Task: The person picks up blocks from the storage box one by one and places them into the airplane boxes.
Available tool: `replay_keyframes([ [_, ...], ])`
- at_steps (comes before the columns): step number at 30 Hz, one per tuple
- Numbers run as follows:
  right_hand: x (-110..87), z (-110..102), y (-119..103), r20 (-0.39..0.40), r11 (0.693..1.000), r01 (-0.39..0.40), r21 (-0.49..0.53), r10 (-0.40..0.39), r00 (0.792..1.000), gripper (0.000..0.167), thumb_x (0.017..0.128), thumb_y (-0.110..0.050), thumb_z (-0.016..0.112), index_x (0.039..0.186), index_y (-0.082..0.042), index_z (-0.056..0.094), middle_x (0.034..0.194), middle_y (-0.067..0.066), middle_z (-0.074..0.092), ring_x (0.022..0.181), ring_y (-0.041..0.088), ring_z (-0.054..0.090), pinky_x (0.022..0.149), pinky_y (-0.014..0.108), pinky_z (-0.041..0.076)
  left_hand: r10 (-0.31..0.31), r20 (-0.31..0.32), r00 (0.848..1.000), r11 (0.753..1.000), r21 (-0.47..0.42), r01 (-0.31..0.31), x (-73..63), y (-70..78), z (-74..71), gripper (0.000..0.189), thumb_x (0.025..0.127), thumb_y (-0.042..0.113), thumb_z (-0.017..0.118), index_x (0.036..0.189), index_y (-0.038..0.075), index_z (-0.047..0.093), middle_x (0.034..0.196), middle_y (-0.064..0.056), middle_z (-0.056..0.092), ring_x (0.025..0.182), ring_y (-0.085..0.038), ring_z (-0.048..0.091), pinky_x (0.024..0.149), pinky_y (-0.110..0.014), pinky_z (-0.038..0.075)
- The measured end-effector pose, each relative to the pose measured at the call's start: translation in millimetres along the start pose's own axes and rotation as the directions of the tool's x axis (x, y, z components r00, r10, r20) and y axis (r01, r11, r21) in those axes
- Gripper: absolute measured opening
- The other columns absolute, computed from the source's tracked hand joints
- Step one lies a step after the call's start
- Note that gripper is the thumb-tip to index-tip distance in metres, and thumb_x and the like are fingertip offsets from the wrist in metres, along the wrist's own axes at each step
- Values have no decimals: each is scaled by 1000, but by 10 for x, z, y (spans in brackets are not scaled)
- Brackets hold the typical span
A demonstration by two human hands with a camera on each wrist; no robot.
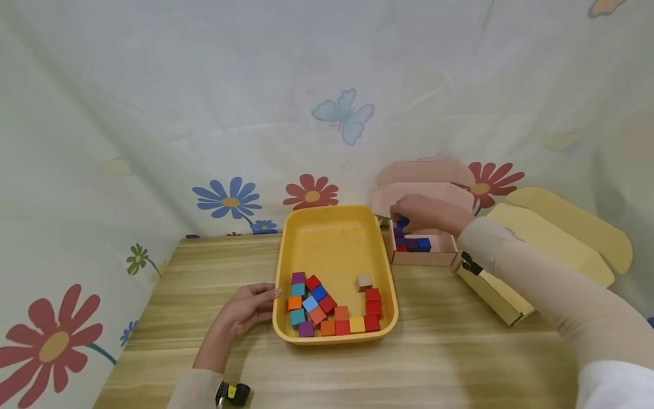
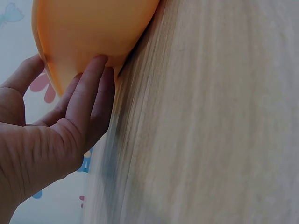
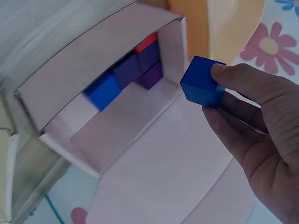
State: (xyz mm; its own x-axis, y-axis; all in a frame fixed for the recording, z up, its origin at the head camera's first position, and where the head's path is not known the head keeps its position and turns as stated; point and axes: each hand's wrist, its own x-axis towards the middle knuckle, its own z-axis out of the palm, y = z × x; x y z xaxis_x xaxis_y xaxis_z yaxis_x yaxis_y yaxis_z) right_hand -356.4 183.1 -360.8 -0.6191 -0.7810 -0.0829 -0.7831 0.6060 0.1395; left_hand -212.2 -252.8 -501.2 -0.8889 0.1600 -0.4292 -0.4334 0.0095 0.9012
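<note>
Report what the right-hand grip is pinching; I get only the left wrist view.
Observer: The right-hand grip pinches a single blue cube.
Operator: Place that cube for me.
Observer: In the head view it shows at the end of the open pink cardboard box nearest the yellow plastic tray.
Operator: I see only that tray's outside. Tell me what's in it.
Observer: Coloured cubes, gathered toward the end nearest the person.
</note>
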Motion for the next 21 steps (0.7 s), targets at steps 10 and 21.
replay_keyframes([
  [10, -82, 185, 189, 52, 985, -84, 151, 77, 996, 20, 85, -9, 83, 100, -10, 71, 83, -4, 66, 77, 15, 57, 79, 34, 57, 0, -1, 1000, 1000, 2, 0, -9, 2, 2, 66, 97, 27, 72, 144, -10, 43, 130, -24, 62, 104, -27, 70, 90, -45, 58],
  [21, 20, 533, 119, 23, 945, -218, 243, 218, 976, 24, 85, -6, 83, 103, -3, 68, 94, 11, 69, 82, 22, 59, 86, 40, 57, -6, -5, 1000, 1000, -6, 6, -14, -13, 0, 64, 96, 27, 73, 142, -9, 46, 126, -21, 64, 102, -27, 70, 89, -45, 59],
])
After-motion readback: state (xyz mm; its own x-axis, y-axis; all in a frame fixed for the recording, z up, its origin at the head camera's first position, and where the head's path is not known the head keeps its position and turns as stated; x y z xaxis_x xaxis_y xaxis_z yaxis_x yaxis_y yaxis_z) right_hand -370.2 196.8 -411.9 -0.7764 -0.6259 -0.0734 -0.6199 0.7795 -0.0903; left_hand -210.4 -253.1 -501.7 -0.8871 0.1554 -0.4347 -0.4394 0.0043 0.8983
